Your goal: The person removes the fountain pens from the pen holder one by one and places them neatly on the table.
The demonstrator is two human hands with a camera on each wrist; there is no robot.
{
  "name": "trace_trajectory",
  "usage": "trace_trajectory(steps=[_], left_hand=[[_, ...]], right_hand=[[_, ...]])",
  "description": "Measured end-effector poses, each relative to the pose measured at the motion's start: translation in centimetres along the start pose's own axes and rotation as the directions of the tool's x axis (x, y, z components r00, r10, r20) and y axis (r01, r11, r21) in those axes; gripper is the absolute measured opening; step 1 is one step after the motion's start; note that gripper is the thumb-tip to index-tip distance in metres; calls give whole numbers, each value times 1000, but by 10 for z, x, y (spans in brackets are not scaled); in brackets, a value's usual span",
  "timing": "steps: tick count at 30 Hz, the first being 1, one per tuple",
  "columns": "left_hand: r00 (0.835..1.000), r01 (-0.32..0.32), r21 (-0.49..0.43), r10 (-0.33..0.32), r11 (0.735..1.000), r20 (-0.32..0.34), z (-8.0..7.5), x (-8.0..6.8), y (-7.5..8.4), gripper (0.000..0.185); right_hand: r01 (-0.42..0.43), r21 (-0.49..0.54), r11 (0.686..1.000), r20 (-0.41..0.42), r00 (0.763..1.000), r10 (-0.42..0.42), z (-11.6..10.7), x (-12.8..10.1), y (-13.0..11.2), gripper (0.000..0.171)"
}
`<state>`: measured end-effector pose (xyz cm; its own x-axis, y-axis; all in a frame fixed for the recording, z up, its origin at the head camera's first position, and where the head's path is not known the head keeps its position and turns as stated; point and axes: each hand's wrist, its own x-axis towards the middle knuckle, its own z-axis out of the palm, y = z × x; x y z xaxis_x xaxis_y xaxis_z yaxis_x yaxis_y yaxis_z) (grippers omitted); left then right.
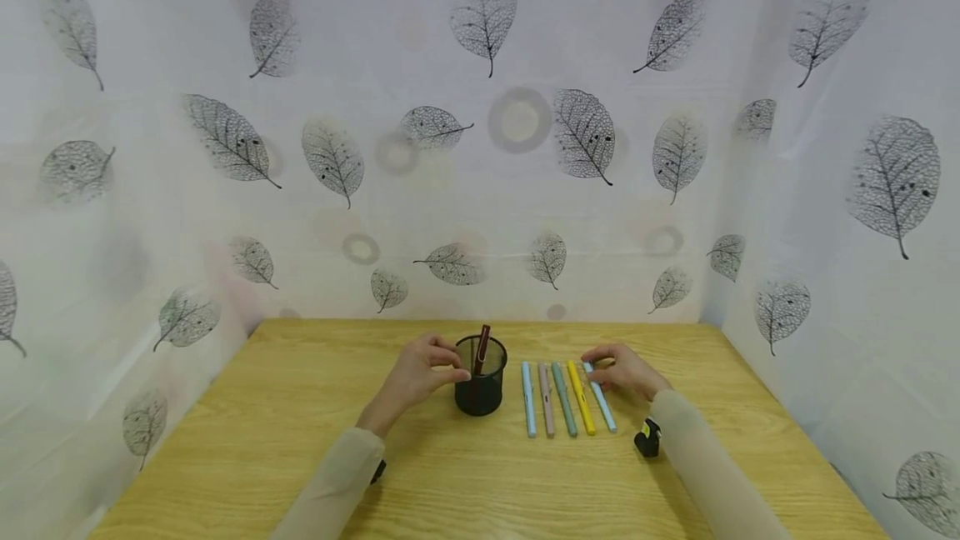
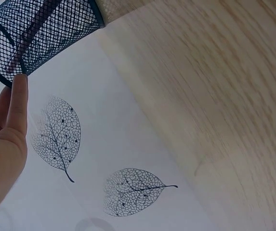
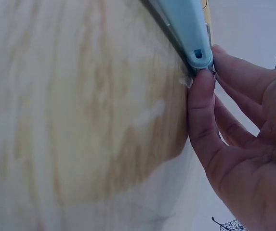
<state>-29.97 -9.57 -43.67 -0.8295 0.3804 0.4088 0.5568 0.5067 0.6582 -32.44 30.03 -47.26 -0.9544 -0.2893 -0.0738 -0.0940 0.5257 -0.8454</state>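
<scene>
A black mesh pen holder (image 1: 478, 397) stands upright on the table with a dark red pen (image 1: 482, 350) leaning inside it. My left hand (image 1: 420, 373) holds the holder's rim at its left side; in the left wrist view the fingers (image 2: 17, 103) touch that rim. To the right, my right hand (image 1: 624, 370) pinches the far end of the rightmost light blue pen (image 1: 602, 407), which lies on the table. The right wrist view shows thumb and forefinger at the end of this blue pen (image 3: 188, 31).
Left of the held pen lie a yellow pen (image 1: 581, 398), a green pen (image 1: 564, 400), a pinkish pen (image 1: 547, 400) and another light blue pen (image 1: 528, 400), roughly side by side. Leaf-printed white curtain (image 1: 480, 215) surrounds the wooden table (image 1: 480, 490) at the back and sides.
</scene>
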Motion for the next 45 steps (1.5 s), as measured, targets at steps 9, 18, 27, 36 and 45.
trace_trajectory(steps=[9,18,27,36,45], left_hand=[[1000,-25,12,25,1000,6,0,1,-2,11],[1000,-22,16,22,1000,1,0,1,-2,10],[1000,9,-54,-8,999,14,1,1,-1,10],[999,28,-31,-27,999,19,2,2,-6,7],[999,31,-27,-31,999,24,1,1,-3,7]], right_hand=[[-10,33,999,11,1000,9,-1,-2,1,43],[-10,105,994,19,1000,8,-3,-6,2,47],[-57,91,994,-70,995,64,-2,-5,-1,43],[37,106,994,-82,996,-28,8,0,-18,48],[75,145,987,-39,997,-70,21,5,-34,46]])
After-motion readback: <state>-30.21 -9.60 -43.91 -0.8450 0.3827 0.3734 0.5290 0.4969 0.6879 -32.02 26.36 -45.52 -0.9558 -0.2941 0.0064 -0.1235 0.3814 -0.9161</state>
